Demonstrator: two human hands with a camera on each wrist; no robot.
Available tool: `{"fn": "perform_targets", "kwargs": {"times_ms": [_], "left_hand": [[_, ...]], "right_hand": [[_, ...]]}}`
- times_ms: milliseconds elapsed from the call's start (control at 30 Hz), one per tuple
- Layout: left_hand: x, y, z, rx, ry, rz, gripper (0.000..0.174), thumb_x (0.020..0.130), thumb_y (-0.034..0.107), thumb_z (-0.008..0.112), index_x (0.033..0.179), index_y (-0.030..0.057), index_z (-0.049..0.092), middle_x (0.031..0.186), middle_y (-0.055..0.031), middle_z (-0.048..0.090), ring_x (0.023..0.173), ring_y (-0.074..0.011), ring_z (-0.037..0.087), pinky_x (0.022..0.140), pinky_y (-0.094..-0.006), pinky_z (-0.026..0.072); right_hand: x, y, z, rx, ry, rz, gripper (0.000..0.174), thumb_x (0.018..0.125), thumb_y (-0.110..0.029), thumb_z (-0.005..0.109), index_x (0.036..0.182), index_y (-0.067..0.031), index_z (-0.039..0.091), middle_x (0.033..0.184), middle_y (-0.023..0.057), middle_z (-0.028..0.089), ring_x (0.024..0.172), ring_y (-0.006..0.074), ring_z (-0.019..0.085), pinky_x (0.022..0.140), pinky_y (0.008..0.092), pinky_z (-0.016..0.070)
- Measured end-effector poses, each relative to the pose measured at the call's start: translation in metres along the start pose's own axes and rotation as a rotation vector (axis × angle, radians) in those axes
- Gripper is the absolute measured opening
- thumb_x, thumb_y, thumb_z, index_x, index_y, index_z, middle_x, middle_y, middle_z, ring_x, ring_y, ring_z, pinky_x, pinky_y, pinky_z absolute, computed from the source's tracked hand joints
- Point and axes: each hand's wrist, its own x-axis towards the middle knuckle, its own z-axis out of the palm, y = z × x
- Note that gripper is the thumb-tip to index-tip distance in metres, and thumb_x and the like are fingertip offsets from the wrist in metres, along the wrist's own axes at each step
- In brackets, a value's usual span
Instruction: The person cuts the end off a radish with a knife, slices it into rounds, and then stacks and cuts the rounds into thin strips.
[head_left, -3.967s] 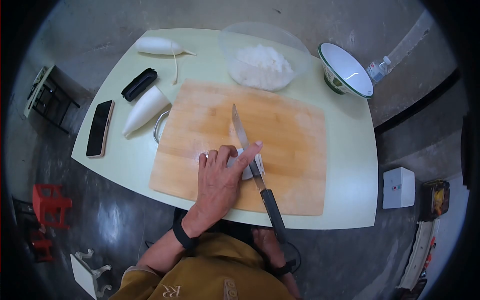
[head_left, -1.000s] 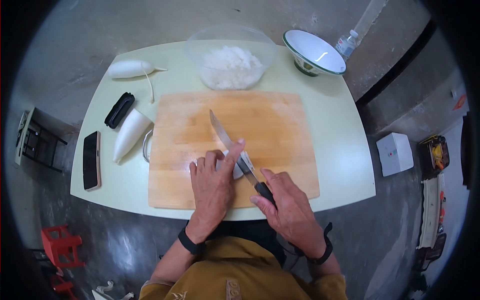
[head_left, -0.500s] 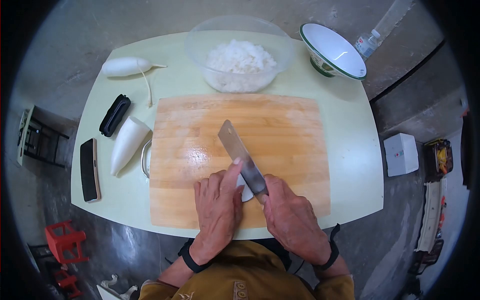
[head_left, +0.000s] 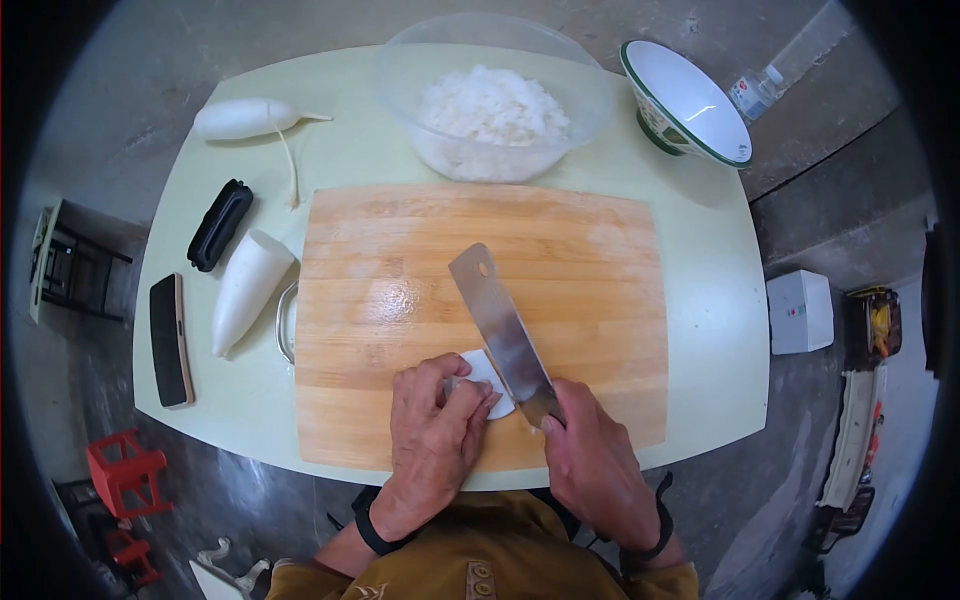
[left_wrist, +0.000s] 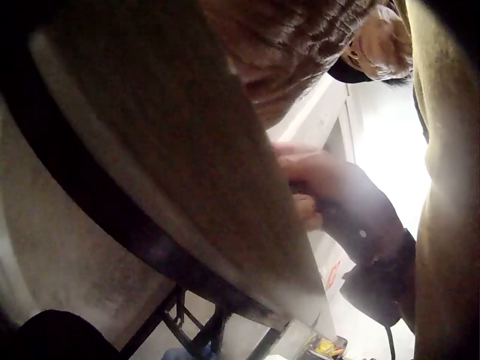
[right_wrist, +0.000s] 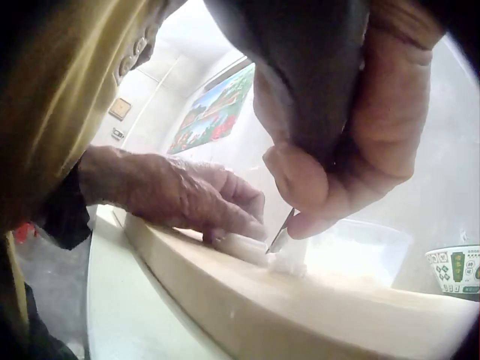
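Near the front of the wooden cutting board (head_left: 400, 250), the left hand (head_left: 432, 430) grips a white radish piece (head_left: 484, 372) with curled fingers. The right hand (head_left: 600, 455) is wrapped round the handle of a broad-bladed knife (head_left: 505, 335), whose blade stands along the right side of the piece. In the right wrist view, the right hand (right_wrist: 352, 127) holds the dark handle (right_wrist: 307, 67), and the left hand (right_wrist: 180, 191) presses the radish piece (right_wrist: 238, 247) on the board. White bits (right_wrist: 289, 261) lie beside the blade.
A clear bowl of shredded white radish (head_left: 495, 110) stands behind the board, with a green-rimmed bowl (head_left: 690, 100) and a bottle (head_left: 756, 92) to its right. At left lie a whole radish (head_left: 235, 120), a cut radish (head_left: 248, 290), a black case (head_left: 220, 225) and a phone (head_left: 171, 340).
The right hand came into view and took the knife by its handle; the blade has turned to show its broad side. The left fingers have drawn back from the blade and curl over the piece.
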Motion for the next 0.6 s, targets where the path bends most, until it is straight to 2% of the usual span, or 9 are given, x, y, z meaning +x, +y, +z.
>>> {"fn": "perform_targets", "kwargs": {"times_ms": [167, 233, 600], "left_hand": [[0.0, 0.0002, 0.0013, 0.006, -0.005, -0.001, 0.024, 0.068, -0.004, 0.078, 0.087, 0.0045, 0.066, 0.102, -0.0117, 0.057, 0.09, -0.0284, 0.056, 0.07, -0.0364, 0.0493], [0.0002, -0.0003, 0.0014, 0.004, 0.004, 0.016, 0.024, 0.068, -0.004, 0.079, 0.087, 0.0043, 0.066, 0.102, -0.0117, 0.057, 0.089, -0.0285, 0.056, 0.07, -0.0364, 0.0492], [0.0011, 0.0015, 0.0015, 0.025, 0.003, 0.018, 0.024, 0.068, -0.003, 0.079, 0.086, 0.0041, 0.065, 0.101, -0.0122, 0.056, 0.087, -0.029, 0.055, 0.068, -0.037, 0.0481]], "right_hand": [[-0.0075, -0.0066, -0.003, -0.054, 0.034, 0.017, 0.037, 0.09, -0.001, 0.053, 0.123, 0.0012, 0.038, 0.1, 0.0228, 0.054, 0.072, 0.0451, 0.059, 0.057, 0.0502, 0.0497], [-0.0087, -0.0102, -0.0028, 0.003, -0.01, 0.106, 0.033, 0.091, -0.001, 0.053, 0.122, 0.0017, 0.04, 0.097, 0.0272, 0.055, 0.082, 0.0493, 0.056, 0.066, 0.0536, 0.0446], [-0.012, -0.0096, -0.0006, -0.038, -0.032, 0.081, 0.033, 0.09, 0.001, 0.052, 0.12, 0.0019, 0.039, 0.092, 0.028, 0.055, 0.077, 0.0489, 0.056, 0.061, 0.0526, 0.0438]]}}
